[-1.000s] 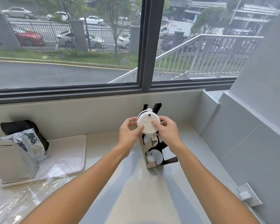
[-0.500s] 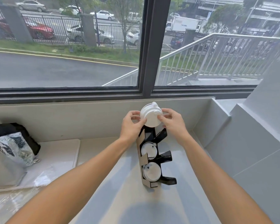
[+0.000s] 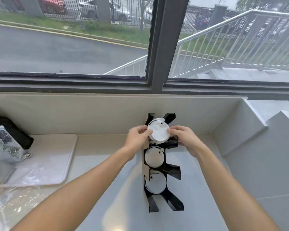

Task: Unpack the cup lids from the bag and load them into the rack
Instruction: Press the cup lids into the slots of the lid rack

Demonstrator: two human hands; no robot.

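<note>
- A pale counter (image 3: 107, 189) runs under a wide window (image 3: 70, 39) that fills the upper half of the frame, with a road and a railing outside.
- A black rack (image 3: 171, 170) stands right of centre on the counter; its lower two slots already hold white lids.
- Both hands grasp a stack of white lids (image 3: 158, 130) at the rack's top slot, just above centre: the left hand (image 3: 137, 139) pinches its left edge and the right hand (image 3: 185, 139) pinches its right edge.
- The stack appears partly seated; I cannot tell whether it rests fully on the prongs.
- To seat it well, I would keep the stack square between both hands, ease it down evenly between the prongs, and let go only once it sits level.
- Pushing on one side risks tilting the stack or tipping the light rack.
- A crumpled foil bag (image 3: 3, 144) lies at the left edge, with clear plastic wrap (image 3: 15, 205) at lower left.
</note>
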